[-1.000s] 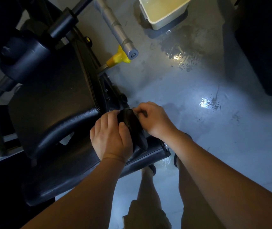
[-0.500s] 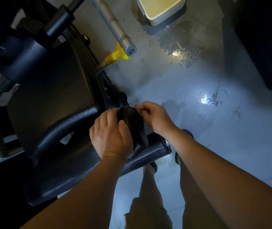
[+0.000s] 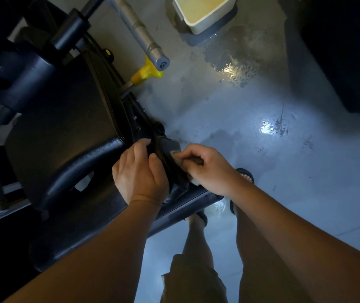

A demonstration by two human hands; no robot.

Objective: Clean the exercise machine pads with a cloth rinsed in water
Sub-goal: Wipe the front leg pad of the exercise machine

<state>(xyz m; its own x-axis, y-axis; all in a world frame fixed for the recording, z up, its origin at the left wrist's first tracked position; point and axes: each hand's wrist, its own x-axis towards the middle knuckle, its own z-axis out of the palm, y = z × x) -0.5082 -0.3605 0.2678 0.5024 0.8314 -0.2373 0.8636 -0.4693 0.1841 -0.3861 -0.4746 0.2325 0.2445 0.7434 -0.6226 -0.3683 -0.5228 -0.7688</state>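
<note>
**Head view: cloth (image 3: 175, 154) held against the pad (image 3: 168, 145)**

The pad is small and dark, and it stands edge-up at the corner of the machine, near the middle of the view. The left hand (image 3: 139, 173) grips it from the pad's left side, with the fingers curled over its top edge and the thumb against it. The right hand (image 3: 207, 169) is on the pad's right side, fingers clenched round the cloth. A pale fold shows at the fingertips and another scrap shows below the heel of the hand, both touching the pad's right face. How much cloth lies inside the fist cannot be told.

Left of the pad spreads the seat (image 3: 65, 132), which is broad, black and glossy. A dark beam (image 3: 187, 206) runs just under the pad and off toward the lower left. Beyond the pad, well apart from it, a silver bar (image 3: 139, 33) slants down to a capped end, and a yellow knob (image 3: 145, 72) sits just beside that end. Farther beyond the pad, at the top edge, a pale tub (image 3: 198, 27) holds yellowish water. Wet patches shine on the floor (image 3: 283, 171) between the tub and the pad. Below and to the right of the pad are the person's bare legs in shorts — a sandal (image 3: 245, 172) shows just past the right wrist.
</note>
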